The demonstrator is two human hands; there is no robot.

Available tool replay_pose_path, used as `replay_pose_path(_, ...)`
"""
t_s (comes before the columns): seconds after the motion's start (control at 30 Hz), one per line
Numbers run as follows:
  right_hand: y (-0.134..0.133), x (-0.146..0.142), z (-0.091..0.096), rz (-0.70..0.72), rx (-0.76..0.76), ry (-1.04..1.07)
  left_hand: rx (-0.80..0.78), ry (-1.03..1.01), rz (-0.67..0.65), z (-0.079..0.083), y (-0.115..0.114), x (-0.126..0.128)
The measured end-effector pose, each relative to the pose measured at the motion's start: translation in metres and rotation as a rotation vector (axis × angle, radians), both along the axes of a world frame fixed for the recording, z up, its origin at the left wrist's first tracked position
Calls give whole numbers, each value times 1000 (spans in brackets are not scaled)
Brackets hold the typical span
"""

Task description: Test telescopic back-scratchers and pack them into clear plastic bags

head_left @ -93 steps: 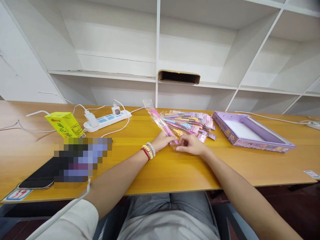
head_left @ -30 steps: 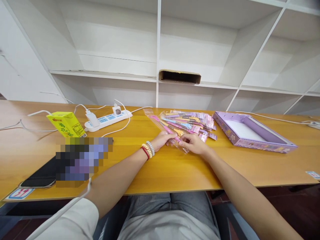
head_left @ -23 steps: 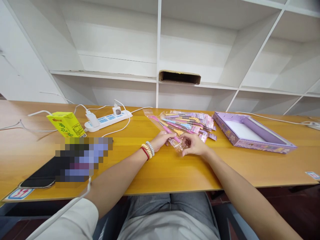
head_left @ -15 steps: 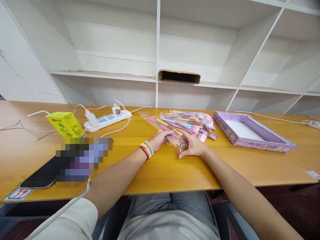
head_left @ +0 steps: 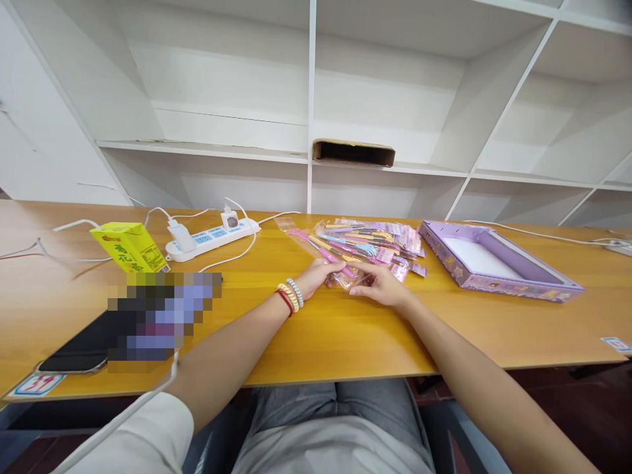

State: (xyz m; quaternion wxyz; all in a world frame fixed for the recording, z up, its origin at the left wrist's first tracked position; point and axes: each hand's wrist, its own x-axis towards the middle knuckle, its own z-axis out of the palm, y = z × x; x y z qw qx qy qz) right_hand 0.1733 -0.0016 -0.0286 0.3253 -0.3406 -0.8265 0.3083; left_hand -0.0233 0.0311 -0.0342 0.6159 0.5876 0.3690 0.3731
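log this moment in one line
left grip: holds pink stick in clear wrapper | right grip: at its near end | beyond: packets | right side: purple box

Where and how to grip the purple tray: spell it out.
Likely best: pinch the tray by its near wall, the right hand coming from the front. It lies open side up, leaving that wall exposed, while packets sit close by its left side.

Bright light, soft shadows, stretched edges
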Motion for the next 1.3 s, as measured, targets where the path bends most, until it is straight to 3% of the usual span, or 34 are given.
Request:
replay_pose_path(0.27,4,1,-4,-128,26,12,87,84,-37,4,-6,2)
replay_pose_path(0.6,4,2,-2,-111,-1,-155,89,84,-126,4,-12,6)
replay_pose_path(1.17,7,3,-4,-112,6,-199,130,128,-156,5,-12,5)
replay_pose_path(1.3,7,3,-4,-113,16,-195,164,103,-219,9,-16,4)
